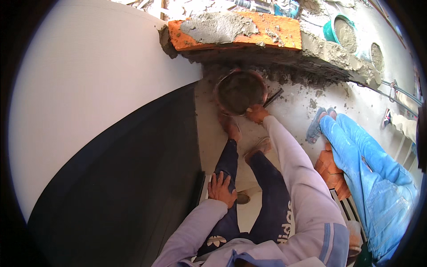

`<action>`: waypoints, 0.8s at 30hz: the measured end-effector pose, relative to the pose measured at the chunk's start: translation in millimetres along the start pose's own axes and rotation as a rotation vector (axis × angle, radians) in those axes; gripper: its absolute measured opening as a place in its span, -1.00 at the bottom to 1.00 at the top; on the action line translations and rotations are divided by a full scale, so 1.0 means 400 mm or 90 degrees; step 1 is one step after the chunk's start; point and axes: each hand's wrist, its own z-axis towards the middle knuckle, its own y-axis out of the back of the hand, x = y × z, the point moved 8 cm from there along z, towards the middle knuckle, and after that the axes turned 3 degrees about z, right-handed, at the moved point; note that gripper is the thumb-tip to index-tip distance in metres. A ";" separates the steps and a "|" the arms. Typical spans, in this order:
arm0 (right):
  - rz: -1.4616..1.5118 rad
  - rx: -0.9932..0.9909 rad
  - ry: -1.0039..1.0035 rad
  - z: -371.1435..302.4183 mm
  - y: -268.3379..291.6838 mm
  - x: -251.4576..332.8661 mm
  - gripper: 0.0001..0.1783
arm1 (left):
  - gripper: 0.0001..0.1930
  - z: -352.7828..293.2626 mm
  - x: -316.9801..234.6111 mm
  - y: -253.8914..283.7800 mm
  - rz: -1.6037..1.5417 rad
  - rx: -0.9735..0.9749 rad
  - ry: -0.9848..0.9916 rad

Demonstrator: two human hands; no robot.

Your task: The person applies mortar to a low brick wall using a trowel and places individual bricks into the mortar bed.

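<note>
A round reddish basin (265, 91) of grey wet mortar (241, 91) stands on the floor below a low wall. My right hand (257, 114) is closed at the basin's near right rim. A small pale piece shows at its fingers, but I cannot make out what it grips. Just beyond that hand, a dark straight bar (273, 98) slants up beside the basin. My left hand (221, 190) rests on my left knee, fingers spread, with nothing in it. Above the basin, an orange brick (284, 30) lies on the wall, partly covered by a patch of grey mortar (218, 27).
The mortar-covered wall (333, 55) runs off to the right. Behind it are a green bucket of mortar (330, 31) and a blue power tool (287, 8). A person in blue jeans (369, 164) is at the right, by stacked orange bricks (330, 170). A black-and-white panel (133, 178) borders the left.
</note>
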 end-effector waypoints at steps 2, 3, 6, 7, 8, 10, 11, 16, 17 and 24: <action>-0.006 -0.035 0.090 0.031 0.046 -0.081 -0.57 | -0.31 -0.001 -0.038 0.023 0.015 -0.108 -0.063; -0.013 -0.051 0.143 0.039 0.065 -0.105 -0.59 | -0.31 -0.002 -0.036 0.019 0.017 -0.105 -0.065; 0.140 -0.088 0.211 -0.008 0.082 -0.200 -0.66 | -0.31 0.010 -0.045 0.018 -0.002 -0.082 -0.060; 0.137 -0.085 0.211 -0.043 0.067 -0.201 -0.66 | -0.29 0.013 -0.039 0.019 0.000 -0.041 -0.044; 0.127 -0.062 0.201 -0.085 0.053 -0.208 -0.67 | -0.27 0.010 -0.036 0.014 0.002 0.000 -0.031; 0.095 -0.062 0.244 -0.209 0.063 -0.160 -0.66 | -0.28 -0.004 -0.024 0.026 -0.012 0.006 -0.023; 0.077 -0.083 0.287 -0.297 0.072 -0.136 -0.64 | -0.28 -0.004 -0.018 0.030 -0.019 0.021 -0.016; 0.454 -0.015 0.252 -0.803 0.070 0.116 -0.33 | -0.26 -0.009 -0.029 0.059 -0.041 0.018 -0.017; 0.484 -0.033 0.251 -0.870 0.060 0.188 -0.32 | -0.26 -0.021 -0.017 0.068 -0.051 0.013 0.001; 0.181 -0.587 0.559 -0.893 0.047 0.573 -0.36 | -0.19 -0.044 0.002 0.046 -0.026 0.006 -0.046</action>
